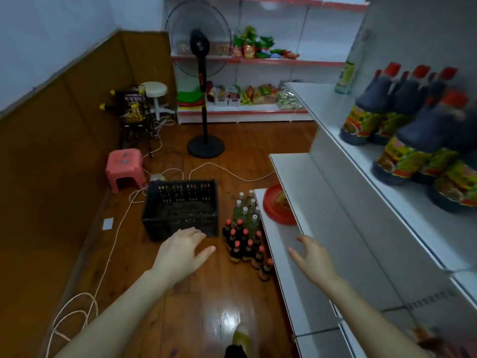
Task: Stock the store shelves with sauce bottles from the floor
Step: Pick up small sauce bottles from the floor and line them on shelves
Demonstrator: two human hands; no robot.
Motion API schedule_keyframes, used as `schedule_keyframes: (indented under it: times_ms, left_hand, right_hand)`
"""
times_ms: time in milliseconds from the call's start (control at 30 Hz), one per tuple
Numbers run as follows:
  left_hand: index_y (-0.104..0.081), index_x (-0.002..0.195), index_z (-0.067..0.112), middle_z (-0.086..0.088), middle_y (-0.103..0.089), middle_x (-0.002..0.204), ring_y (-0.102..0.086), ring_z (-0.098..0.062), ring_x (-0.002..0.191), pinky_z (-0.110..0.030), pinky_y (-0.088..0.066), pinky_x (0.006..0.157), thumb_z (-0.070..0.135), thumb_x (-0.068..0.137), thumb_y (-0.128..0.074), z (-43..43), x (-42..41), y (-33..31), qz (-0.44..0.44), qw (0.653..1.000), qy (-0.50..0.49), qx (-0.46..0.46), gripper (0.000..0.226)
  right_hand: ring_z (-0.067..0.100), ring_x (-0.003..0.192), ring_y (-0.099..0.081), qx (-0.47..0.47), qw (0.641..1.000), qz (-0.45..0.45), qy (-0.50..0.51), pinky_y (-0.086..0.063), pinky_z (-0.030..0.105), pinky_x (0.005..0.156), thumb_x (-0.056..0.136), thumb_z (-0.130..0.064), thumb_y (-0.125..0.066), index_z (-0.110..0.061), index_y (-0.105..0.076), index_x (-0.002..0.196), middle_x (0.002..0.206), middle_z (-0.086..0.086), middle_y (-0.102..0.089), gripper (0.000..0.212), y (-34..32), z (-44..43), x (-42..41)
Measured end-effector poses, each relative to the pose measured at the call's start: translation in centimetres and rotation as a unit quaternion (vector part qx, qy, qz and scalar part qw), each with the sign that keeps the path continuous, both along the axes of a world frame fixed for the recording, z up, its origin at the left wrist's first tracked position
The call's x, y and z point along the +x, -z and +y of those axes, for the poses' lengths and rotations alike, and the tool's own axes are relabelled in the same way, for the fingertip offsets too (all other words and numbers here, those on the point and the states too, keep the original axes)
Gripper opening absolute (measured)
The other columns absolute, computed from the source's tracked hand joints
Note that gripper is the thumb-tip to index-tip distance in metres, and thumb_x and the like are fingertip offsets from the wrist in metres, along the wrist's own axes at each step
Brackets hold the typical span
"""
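While both bare arms reach in from the bottom of the frame, the left hand [180, 250] hangs at lower centre with its fingers spread and relaxed, holding nothing. In the picture it overlaps the near wall of a black slatted plastic crate [180, 202] that sits on the glossy brown wooden floor [206, 301]. The right hand [313, 257], also spread and empty, hovers in front of the edge of the white metal shelf unit [322, 197] at right of centre.

Between the crate and the shelf unit, just above the gap between the hands, a cluster of small dark sauce bottles with red caps [245, 245] stands on the floor. Pale bottles with white caps [247, 210] stand just behind them.

At upper right, large dark sauce bottles with red caps and yellow labels [413, 140] stand on a higher shelf. A red round dish [271, 202] lies on the lowest shelf, near the pale bottles.
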State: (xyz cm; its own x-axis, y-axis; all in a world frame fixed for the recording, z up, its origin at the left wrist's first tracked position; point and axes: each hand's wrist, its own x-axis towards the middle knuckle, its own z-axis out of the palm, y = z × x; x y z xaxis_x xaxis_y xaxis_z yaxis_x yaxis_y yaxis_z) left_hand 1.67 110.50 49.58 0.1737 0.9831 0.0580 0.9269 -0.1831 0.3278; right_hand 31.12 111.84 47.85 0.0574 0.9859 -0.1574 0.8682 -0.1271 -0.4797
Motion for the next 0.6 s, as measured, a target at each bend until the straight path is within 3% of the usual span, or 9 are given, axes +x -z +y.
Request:
schedule_keyframes:
  times_ms: [167,333,467,533,600]
  left_hand:
    - [-0.061,0.12,0.015,-0.003,-0.061,0.125,-0.053,-0.017,0.121,-0.032,-0.039,0.104,0.05,0.088,-0.052,9.3,-0.9,1.6,0.025,0.999,-0.006,-0.032,0.049]
    - [-0.073,0.09,0.011,-0.004,-0.073,0.09,-0.07,-0.021,0.088,-0.037,-0.056,0.076,0.046,0.074,-0.065,16.2,-2.7,3.2,0.033,0.997,-0.014,-0.073,0.039]
    - [-0.074,0.08,0.015,0.001,-0.072,0.079,-0.071,-0.015,0.075,-0.028,-0.057,0.064,0.053,0.074,-0.051,20.9,-4.8,4.7,0.05,0.995,0.006,-0.085,0.045]
    - [-0.073,0.086,0.013,-0.001,-0.072,0.085,-0.07,-0.018,0.083,-0.027,-0.055,0.07,0.057,0.079,-0.039,23.3,-5.8,5.6,0.055,0.99,0.03,-0.127,0.056]
    - [-0.067,0.106,0.011,-0.005,-0.067,0.108,-0.061,-0.021,0.106,-0.029,-0.048,0.089,0.056,0.086,-0.04,25.5,-6.7,6.3,0.044,0.984,0.049,-0.166,0.057]
  right_hand:
    - [0.024,0.122,-0.05,-0.027,0.999,0.01,-0.029,-0.037,0.029,0.101,0.089,-0.034,-0.057,-0.004,-0.05,0.129,0.131,0.012,-0.054,0.05,1.1,10.7,-1.9]
    - [0.022,0.12,-0.051,-0.038,0.997,-0.011,-0.062,-0.041,0.028,0.094,0.09,-0.034,-0.054,-0.008,-0.05,0.129,0.13,0.009,-0.056,0.047,1.0,19.5,-4.8]
    - [0.024,0.11,-0.055,-0.048,0.997,-0.012,-0.066,-0.042,0.029,0.085,0.09,-0.028,-0.055,-0.005,-0.056,0.118,0.12,0.011,-0.06,0.036,1.8,23.8,-8.3]
    - [0.023,0.111,-0.055,-0.058,0.997,-0.007,-0.047,-0.041,0.028,0.086,0.091,-0.027,-0.055,-0.005,-0.056,0.118,0.12,0.011,-0.061,0.036,3.0,25.2,-9.8]
    - [0.023,0.113,-0.054,-0.071,0.997,-0.004,-0.009,-0.041,0.028,0.087,0.091,-0.031,-0.055,-0.007,-0.054,0.122,0.122,0.009,-0.06,0.039,4.7,25.9,-10.9]
